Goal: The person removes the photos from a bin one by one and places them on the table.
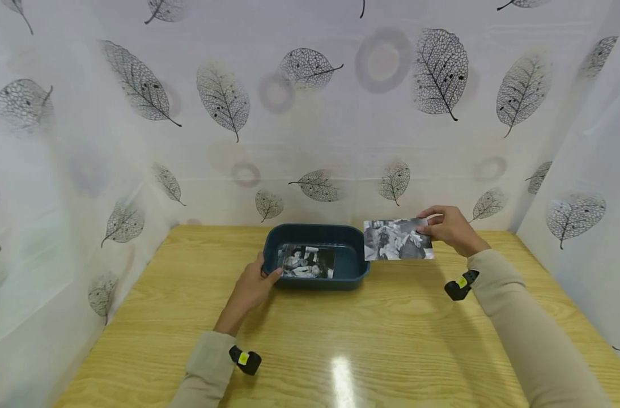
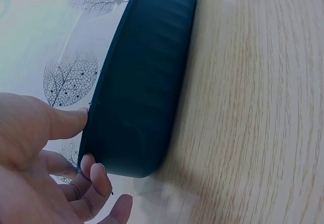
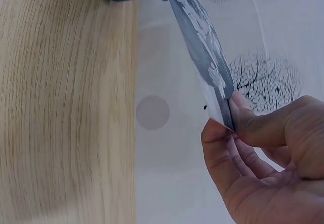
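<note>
A dark teal plastic tray [image 1: 351, 277] stands on the table with a black-and-white photo [image 1: 310, 262] lying inside it, toward the left. My left hand [image 1: 254, 283] grips the tray's left end; in the left wrist view, the thumb and fingers pinch its rim [image 2: 96, 97]. Just right of the tray, my right hand [image 1: 450, 229] holds up another black-and-white photo [image 1: 398, 239] by its right edge. The right wrist view shows thumb and fingers pinching a corner of this photo [image 3: 200, 36], which is seen nearly edge-on.
The light wooden table [image 1: 289, 345] spreads out in front of the tray and to both sides. A pale curtain [image 1: 310, 130] printed with leaves hangs right behind the table and along its sides. Each wrist wears a small black camera [image 1: 246, 360].
</note>
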A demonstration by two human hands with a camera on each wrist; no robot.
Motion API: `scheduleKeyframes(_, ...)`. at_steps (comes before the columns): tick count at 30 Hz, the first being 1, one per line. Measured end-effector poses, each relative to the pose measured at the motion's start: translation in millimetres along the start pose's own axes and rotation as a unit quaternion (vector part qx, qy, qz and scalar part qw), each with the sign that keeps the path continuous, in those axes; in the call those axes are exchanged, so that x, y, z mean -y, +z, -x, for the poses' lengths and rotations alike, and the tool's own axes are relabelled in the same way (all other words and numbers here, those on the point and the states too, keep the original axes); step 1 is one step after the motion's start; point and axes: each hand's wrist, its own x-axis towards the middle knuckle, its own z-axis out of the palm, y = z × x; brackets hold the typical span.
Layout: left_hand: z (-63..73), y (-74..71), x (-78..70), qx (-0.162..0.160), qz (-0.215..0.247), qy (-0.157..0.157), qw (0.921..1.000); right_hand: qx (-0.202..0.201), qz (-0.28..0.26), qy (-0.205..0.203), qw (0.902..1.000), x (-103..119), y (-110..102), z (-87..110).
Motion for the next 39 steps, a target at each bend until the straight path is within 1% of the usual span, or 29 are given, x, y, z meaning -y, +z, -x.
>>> scheduleKeyframes(4,0.9,-0.6,-0.1,-0.001,0.003,0.009,1.0,0.007,-0.005,0.006,1.0,-9,-8,2.5)
scheduleKeyframes(9,0.5,-0.6,0.0,0.003,0.002,0.004,1.0,0.014,-0.005,0.02,0.9997,-24,-13,4.6)
scheduleKeyframes(13,-0.2,-0.5,1.1,0.001,0.002,0.008,1.0,0.026,-0.004,0.017,0.9995,-37,-10,5.4)
scheduleKeyframes(19,1.1,-0.4,0.5,0.002,0.003,0.004,1.0,0.034,-0.003,0.025,0.9991,-50,4,2.8)
scheduleKeyframes(23,1.8,-0.8,-0.8,0.004,0.0,0.001,1.0,0.028,0.004,0.026,0.9993,-54,12,0.4)
scheduleKeyframes(29,1.8,-0.4,-1.0,0.0,-0.004,-0.002,1.0,0.004,0.013,0.023,0.9996,-60,23,-2.0)
scheduleKeyframes(36,1.0,0.1,-1.3,-0.004,0.0,0.003,1.0,-0.034,0.078,0.01,0.9963,-67,31,-3.8)
scheduleKeyframes(39,0.5,0.6,-0.8,-0.006,-0.001,0.004,1.0,-0.042,0.103,0.004,0.9938,-71,35,-4.9)
